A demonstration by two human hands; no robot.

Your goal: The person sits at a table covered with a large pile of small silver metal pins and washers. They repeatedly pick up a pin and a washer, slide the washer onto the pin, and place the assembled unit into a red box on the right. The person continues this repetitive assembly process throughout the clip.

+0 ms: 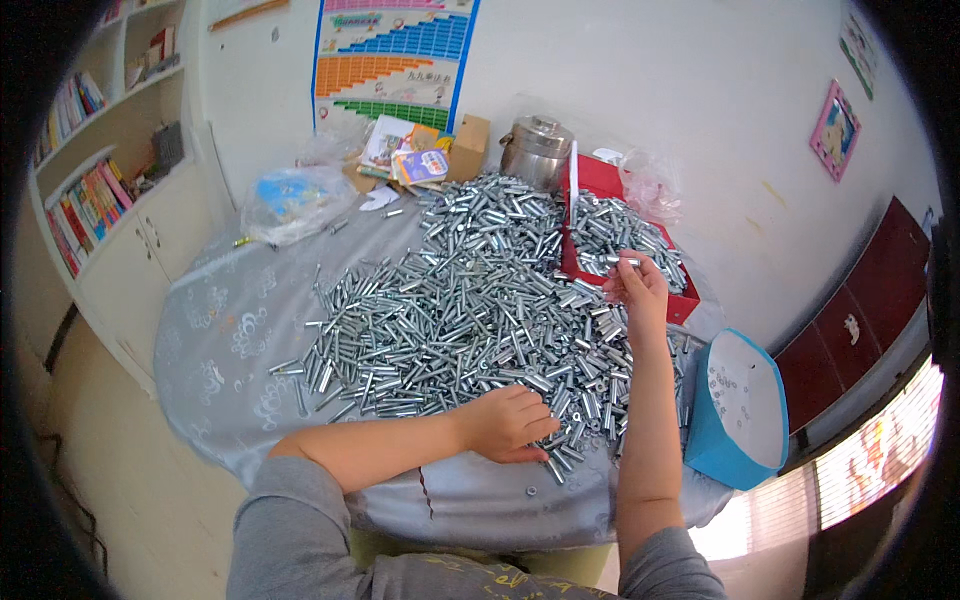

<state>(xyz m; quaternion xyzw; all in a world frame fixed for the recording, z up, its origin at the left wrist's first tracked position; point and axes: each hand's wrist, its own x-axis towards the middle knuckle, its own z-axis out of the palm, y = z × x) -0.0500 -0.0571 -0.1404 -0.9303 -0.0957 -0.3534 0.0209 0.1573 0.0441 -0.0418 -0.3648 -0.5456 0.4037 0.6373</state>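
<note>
A large heap of silver metal sleeves and rods [430, 330] covers the middle of the table. My right hand [640, 285] is raised over the near side of a red box [682, 306], its fingers pinching a short silver metal sleeve [626, 261]. Many similar pieces lie inside that box. At the near edge of the heap rests my left hand [508, 425], fingers curled down toward the loose pieces and thumb pointing right. Whatever is under those fingers is hidden from view.
A blue container [705, 440] with small ring-like pieces stands at the right table edge. Behind the heap are a lidded metal pot [535, 152], booklets [420, 166] and a plastic bag [295, 205]. The patterned grey cloth [215, 350] covers the table.
</note>
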